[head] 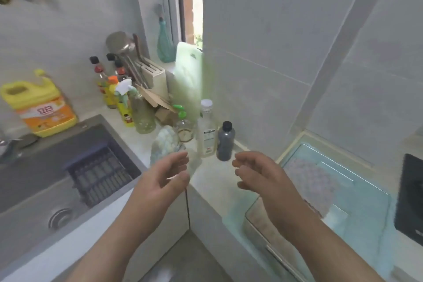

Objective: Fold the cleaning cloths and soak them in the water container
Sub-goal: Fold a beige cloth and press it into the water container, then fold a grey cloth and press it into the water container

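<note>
A pale checked cleaning cloth (166,142) lies bunched on the counter corner, just beyond my left hand (163,178). My left hand hovers with relaxed, slightly curled fingers and holds nothing. My right hand (256,174) hovers at the same height, fingers loosely curled, also holding nothing. A second patterned cloth (311,183) lies in or under the clear glass container (357,192) at the right, beyond my right forearm. The frame is blurred by motion.
A dark sink (45,181) with a black rack (100,174) lies at the left. Bottles crowd the counter corner: a dark bottle (225,142), a clear bottle (207,130), a yellow detergent jug (43,107), a knife block (153,75), a green cutting board (187,80).
</note>
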The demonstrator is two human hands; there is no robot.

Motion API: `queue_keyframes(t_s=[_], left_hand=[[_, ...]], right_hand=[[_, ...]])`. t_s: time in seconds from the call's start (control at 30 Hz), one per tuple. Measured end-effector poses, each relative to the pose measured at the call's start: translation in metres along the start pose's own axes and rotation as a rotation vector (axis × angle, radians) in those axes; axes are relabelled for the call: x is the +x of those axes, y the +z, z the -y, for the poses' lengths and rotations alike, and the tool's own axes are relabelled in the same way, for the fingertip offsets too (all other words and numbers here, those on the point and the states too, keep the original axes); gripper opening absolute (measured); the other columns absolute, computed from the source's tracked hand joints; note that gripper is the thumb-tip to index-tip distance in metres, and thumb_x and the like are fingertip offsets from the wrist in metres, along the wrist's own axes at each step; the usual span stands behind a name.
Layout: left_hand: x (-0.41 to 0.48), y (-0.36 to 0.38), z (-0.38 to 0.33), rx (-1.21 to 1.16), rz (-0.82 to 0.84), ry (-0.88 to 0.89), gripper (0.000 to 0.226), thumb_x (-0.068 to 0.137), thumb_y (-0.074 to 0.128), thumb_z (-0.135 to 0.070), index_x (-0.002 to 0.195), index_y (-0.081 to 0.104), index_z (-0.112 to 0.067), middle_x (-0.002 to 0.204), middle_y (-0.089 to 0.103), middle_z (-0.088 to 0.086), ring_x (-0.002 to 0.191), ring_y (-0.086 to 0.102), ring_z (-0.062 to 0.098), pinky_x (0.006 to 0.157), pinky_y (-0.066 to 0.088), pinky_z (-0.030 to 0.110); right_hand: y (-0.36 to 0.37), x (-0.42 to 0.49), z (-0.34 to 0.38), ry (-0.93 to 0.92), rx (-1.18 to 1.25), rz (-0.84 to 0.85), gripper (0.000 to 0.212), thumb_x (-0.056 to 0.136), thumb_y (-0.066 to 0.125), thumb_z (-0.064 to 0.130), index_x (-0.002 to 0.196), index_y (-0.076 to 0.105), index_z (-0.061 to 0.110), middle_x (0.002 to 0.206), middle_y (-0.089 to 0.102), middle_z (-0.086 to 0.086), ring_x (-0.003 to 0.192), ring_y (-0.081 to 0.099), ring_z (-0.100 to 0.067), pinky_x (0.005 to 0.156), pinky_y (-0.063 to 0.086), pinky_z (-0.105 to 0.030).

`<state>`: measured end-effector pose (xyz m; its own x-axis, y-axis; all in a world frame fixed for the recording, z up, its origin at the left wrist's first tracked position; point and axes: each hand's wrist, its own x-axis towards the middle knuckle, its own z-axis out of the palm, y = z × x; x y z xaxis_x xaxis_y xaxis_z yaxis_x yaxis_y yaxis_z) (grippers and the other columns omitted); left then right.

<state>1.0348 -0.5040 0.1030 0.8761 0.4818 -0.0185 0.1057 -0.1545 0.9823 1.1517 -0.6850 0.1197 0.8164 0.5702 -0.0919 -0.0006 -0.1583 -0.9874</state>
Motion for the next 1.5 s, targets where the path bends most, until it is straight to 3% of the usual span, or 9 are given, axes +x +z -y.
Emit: queue_keyframes(t_s=[0.27,0.57,0.73,0.83,0.97,1.07,1.2,1.33,1.5], left_hand=[[-0.132,-0.149,0.017,-0.093,-0.404,-0.025,0.058,0.066,0.056,-0.062,0.119,0.057,-0.039,0.12,0.063,-0.018,0.117,0.057,0.004,0.102,0.045,0.04],[-0.316,-0.284,0.01,-0.067,-0.861,-0.039,0.056,0.063,0.053,-0.058,0.113,0.062,-0.034,0.114,0.066,-0.018,0.113,0.058,0.001,0.103,0.044,0.039],[-0.4,-0.327,0.011,-0.038,-1.074,-0.06,0.056,0.061,0.053,-0.057,0.11,0.063,-0.032,0.113,0.066,-0.017,0.113,0.058,0.002,0.103,0.044,0.041],[-0.439,-0.345,0.015,-0.051,-1.2,-0.075,0.057,0.06,0.055,-0.057,0.11,0.063,-0.032,0.112,0.067,-0.015,0.112,0.058,0.001,0.103,0.045,0.039],[-0.474,-0.369,0.024,-0.036,-1.314,-0.091,0.055,0.063,0.058,-0.058,0.111,0.063,-0.032,0.113,0.066,-0.017,0.113,0.058,0.001,0.103,0.045,0.041],[-0.488,-0.394,0.035,-0.061,-1.388,-0.112,0.056,0.062,0.058,-0.058,0.111,0.064,-0.032,0.112,0.067,-0.017,0.112,0.058,0.0,0.103,0.044,0.04],[-0.488,-0.435,0.048,-0.073,-1.451,-0.149,0.055,0.06,0.059,-0.057,0.108,0.065,-0.031,0.111,0.067,-0.018,0.111,0.059,0.0,0.103,0.044,0.04],[-0.486,-0.479,0.059,-0.099,-1.511,-0.213,0.059,0.055,0.06,-0.056,0.107,0.066,-0.029,0.109,0.069,-0.015,0.107,0.061,0.0,0.103,0.045,0.04],[-0.485,-0.521,0.068,-0.095,-1.588,-0.249,0.06,0.053,0.061,-0.057,0.105,0.068,-0.028,0.11,0.069,-0.01,0.107,0.062,0.002,0.104,0.044,0.04]], right_hand=[[0.168,-0.035,0.04,-0.073,-0.083,0.351,0.037,0.071,0.059,0.039,0.107,0.063,0.031,0.108,0.066,0.009,0.099,0.062,0.001,0.097,0.05,-0.037],[0.358,-0.129,0.08,-0.192,-0.144,0.759,0.037,0.071,0.058,0.043,0.106,0.062,0.035,0.105,0.066,0.012,0.098,0.062,-0.003,0.094,0.05,-0.034],[0.447,-0.179,0.094,-0.234,-0.121,0.945,0.036,0.07,0.058,0.042,0.105,0.062,0.034,0.1,0.065,0.013,0.091,0.062,-0.008,0.077,0.044,-0.025],[0.49,-0.202,0.096,-0.255,-0.116,1.048,0.032,0.075,0.061,0.041,0.106,0.062,0.036,0.102,0.066,0.014,0.095,0.062,-0.004,0.087,0.051,-0.031],[0.54,-0.22,0.099,-0.239,-0.137,1.168,0.021,0.088,0.063,0.03,0.108,0.061,0.034,0.11,0.064,0.008,0.097,0.062,-0.005,0.092,0.05,-0.037],[0.578,-0.226,0.1,-0.229,-0.148,1.228,0.035,0.073,0.061,0.041,0.108,0.062,0.034,0.108,0.064,0.008,0.097,0.062,-0.003,0.097,0.048,-0.035],[0.632,-0.221,0.101,-0.194,-0.176,1.307,0.041,0.067,0.056,0.044,0.107,0.06,0.035,0.109,0.063,0.011,0.101,0.061,-0.007,0.093,0.046,-0.028],[0.689,-0.212,0.1,-0.172,-0.19,1.351,0.04,0.068,0.057,0.043,0.108,0.06,0.035,0.108,0.063,0.009,0.1,0.061,-0.006,0.1,0.046,-0.039],[0.745,-0.197,0.098,-0.159,-0.19,1.4,0.04,0.069,0.057,0.046,0.108,0.06,0.036,0.107,0.063,0.01,0.101,0.06,-0.003,0.1,0.047,-0.041]])
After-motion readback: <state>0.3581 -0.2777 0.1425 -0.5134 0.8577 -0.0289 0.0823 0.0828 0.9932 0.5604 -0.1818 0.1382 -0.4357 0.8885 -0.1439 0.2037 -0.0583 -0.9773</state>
